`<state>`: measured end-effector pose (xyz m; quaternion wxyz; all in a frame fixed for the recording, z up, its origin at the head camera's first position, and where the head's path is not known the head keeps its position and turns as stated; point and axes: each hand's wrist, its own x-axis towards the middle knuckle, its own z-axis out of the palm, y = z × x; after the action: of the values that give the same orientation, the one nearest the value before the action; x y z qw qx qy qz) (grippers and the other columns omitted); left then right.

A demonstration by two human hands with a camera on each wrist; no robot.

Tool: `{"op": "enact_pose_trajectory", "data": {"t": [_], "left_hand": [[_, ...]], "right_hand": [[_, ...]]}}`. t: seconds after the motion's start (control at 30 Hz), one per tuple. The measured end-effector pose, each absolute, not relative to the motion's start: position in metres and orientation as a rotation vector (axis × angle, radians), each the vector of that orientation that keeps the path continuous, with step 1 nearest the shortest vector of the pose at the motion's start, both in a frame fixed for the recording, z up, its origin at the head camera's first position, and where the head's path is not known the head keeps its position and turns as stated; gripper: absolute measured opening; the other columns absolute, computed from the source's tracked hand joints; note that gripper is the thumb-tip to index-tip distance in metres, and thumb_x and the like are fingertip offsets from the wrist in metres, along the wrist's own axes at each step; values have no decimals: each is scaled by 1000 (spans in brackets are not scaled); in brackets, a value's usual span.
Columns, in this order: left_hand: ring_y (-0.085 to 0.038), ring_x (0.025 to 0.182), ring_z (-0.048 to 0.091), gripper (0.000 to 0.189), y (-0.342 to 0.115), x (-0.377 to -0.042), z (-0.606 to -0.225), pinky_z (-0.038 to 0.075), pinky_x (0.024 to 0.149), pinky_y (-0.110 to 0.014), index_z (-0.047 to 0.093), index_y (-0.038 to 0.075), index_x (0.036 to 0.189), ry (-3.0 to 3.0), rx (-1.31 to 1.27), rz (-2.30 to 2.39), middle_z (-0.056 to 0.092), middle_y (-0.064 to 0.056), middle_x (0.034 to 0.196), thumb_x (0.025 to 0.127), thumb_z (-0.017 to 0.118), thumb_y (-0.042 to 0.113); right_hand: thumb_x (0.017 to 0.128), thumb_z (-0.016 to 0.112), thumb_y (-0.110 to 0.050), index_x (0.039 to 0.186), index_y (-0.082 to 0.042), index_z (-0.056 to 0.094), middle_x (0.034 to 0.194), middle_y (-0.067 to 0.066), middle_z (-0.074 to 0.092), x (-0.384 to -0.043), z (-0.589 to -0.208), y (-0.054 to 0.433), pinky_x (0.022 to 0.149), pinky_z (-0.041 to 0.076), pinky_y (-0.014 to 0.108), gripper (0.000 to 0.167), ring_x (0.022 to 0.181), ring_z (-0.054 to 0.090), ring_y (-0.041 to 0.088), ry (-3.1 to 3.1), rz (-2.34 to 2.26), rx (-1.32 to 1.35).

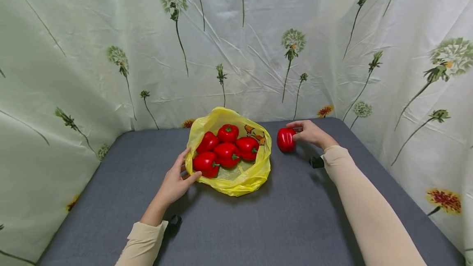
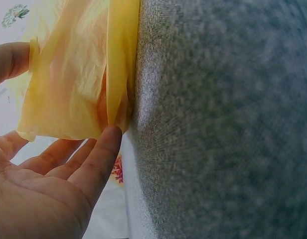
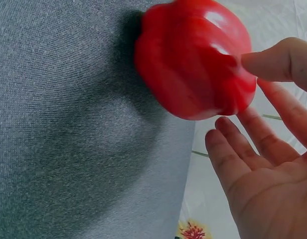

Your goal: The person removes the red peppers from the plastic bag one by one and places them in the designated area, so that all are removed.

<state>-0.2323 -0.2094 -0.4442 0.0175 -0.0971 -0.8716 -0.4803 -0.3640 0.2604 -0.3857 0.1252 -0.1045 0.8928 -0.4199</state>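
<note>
A yellow plastic bag (image 1: pixel 255 177) stands with its mouth spread wide and its rim rolled, holding several red bell peppers (image 1: pixel 226 154) with green stems. My left hand (image 1: pixel 177 182) holds the bag's left side, thumb over the rim and fingers along the outer wall. In the left wrist view, the bag's edge hides the tip of that thumb. Right of the bag, a single red bell pepper (image 1: pixel 285 140) lies on the table. My right hand (image 1: pixel 310 132) grips it from the right, thumb on its near side; the pepper partly hides the other fingertips in the right wrist view.
The dark grey cloth-covered table (image 1: pixel 236 233) extends around the bag. Behind and at both sides hangs a pale curtain (image 1: pixel 229 44) printed with dandelions, close to the table's edges. A black strap end (image 1: pixel 316 162) juts from the right wrist.
</note>
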Motion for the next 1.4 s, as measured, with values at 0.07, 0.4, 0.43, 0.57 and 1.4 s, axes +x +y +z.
{"op": "enact_pose_trajectory", "data": {"t": [0.07,0.4,0.43,0.57,1.4], "left_hand": [[-50,145,52,88,-209,-232,-444,55,111,-60,21,21,173,-2705,-299,-1494,45,-28,160,103,75,23],[-51,144,53,89,-208,-232,-444,55,110,-60,21,19,172,-2707,-301,-1477,46,-29,160,103,76,22],[-51,144,53,89,-208,-231,-444,55,110,-61,21,19,172,-2709,-301,-1473,46,-29,160,103,76,22],[-51,144,53,89,-208,-231,-444,55,110,-61,21,19,172,-2712,-306,-1469,47,-29,159,103,76,22],[-52,144,53,89,-207,-229,-442,54,111,-60,21,18,172,-2722,-290,-1472,44,-29,160,103,75,21]], "right_hand": [[100,63,-6,155,5,49,161,32,48,-365,-384,260,121,45,62,58,149,47,50,2637,-1210,-333],[103,67,-8,153,4,51,158,30,51,-362,-362,250,121,44,63,54,146,49,50,2735,-1230,-441],[103,67,-9,153,4,52,157,30,52,-361,-360,248,121,44,63,53,146,49,51,2742,-1230,-450],[105,66,-12,151,3,53,153,30,55,-355,-348,239,119,47,63,51,141,54,50,2769,-1217,-480],[104,73,-15,142,-6,63,140,20,68,-323,-309,166,109,57,56,41,126,68,39,2768,-1167,-748]]}}
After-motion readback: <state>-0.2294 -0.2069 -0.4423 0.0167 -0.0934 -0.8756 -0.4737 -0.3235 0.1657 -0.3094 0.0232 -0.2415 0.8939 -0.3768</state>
